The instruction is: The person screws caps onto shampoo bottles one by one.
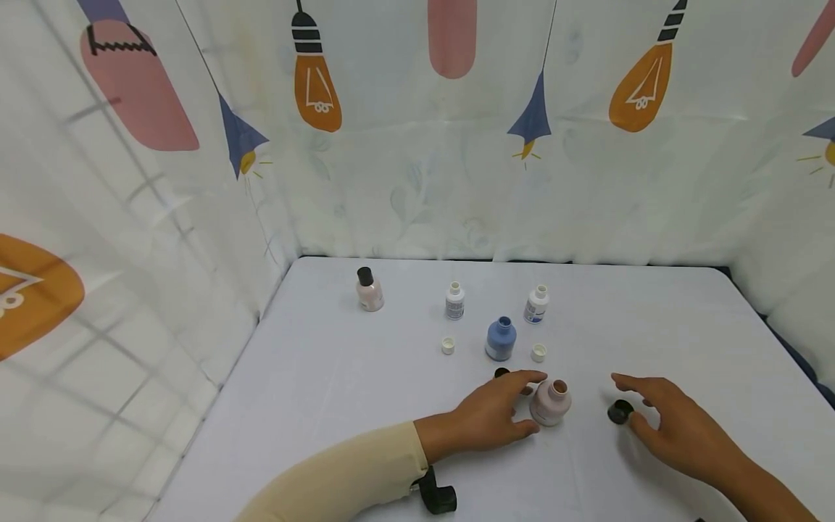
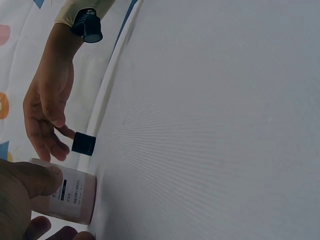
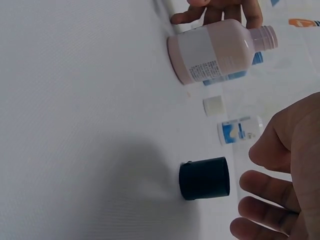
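Note:
An uncapped pink bottle (image 1: 550, 403) stands upright on the table. My left hand (image 1: 496, 412) is at its left side, fingers spread and relaxed, with the thumb overlapping the label in the left wrist view. On the right, a black cap (image 3: 205, 178) stands on the tabletop. My right hand (image 1: 681, 428) hovers beside that cap with loosely bent fingers and a gap in the right wrist view. A second black cap (image 1: 501, 372) shows partly behind my left hand. Just beyond stands an open blue bottle (image 1: 501, 339).
Two open white bottles (image 1: 454, 301) (image 1: 537, 304) stand farther back, with white caps (image 1: 448, 346) (image 1: 538, 353) nearer to me. A capped pale pink bottle (image 1: 370, 290) is at the back left. Patterned curtains (image 1: 417, 181) enclose the white table (image 1: 313, 348).

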Available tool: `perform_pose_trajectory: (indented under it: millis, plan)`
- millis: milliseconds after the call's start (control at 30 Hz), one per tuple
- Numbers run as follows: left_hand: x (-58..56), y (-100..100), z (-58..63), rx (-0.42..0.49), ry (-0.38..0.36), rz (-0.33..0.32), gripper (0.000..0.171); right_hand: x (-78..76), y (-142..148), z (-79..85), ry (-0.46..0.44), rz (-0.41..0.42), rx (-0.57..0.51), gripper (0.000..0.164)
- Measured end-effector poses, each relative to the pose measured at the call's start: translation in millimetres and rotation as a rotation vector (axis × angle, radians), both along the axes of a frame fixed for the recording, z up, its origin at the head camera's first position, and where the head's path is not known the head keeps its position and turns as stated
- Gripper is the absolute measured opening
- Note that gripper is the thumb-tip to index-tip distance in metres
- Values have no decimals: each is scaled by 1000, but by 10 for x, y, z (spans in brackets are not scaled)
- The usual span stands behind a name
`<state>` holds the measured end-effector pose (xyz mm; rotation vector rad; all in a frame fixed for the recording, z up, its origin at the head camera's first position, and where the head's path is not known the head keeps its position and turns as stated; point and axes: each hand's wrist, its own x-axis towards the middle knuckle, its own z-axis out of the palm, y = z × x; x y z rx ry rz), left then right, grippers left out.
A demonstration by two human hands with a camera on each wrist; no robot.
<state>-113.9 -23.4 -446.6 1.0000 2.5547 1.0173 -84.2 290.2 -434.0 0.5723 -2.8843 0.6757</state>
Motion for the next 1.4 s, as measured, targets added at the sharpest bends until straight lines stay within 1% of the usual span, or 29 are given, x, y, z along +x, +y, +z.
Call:
perform_pose_trajectory:
  millis: [200,467,667,900,1067,1267,1400]
  plan:
    - [-11,61,-19,-5,35,0,74,18,26,-31,-34,2,-4,61]
    - [-18,119,-44,-29,58,42,74,18,57,-89,-98,-9,27,61]
    - [-35,164,-76,-35,88,53,73,3,65,-130,-140,-29,44,60]
    - [-37,187,-74,-47,101,58,67,-3,66,-162,-115,-27,63,59]
    - [-43,187,-76,-44,109,55,64,-18,77,-180,-103,-9,75,60]
    - [-25,148,-54,-34,114,46,64,-27,81,-183,-71,3,91,60]
    - [-6,100,-31,-26,110,35,64,-41,90,-185,-73,-1,102,60]
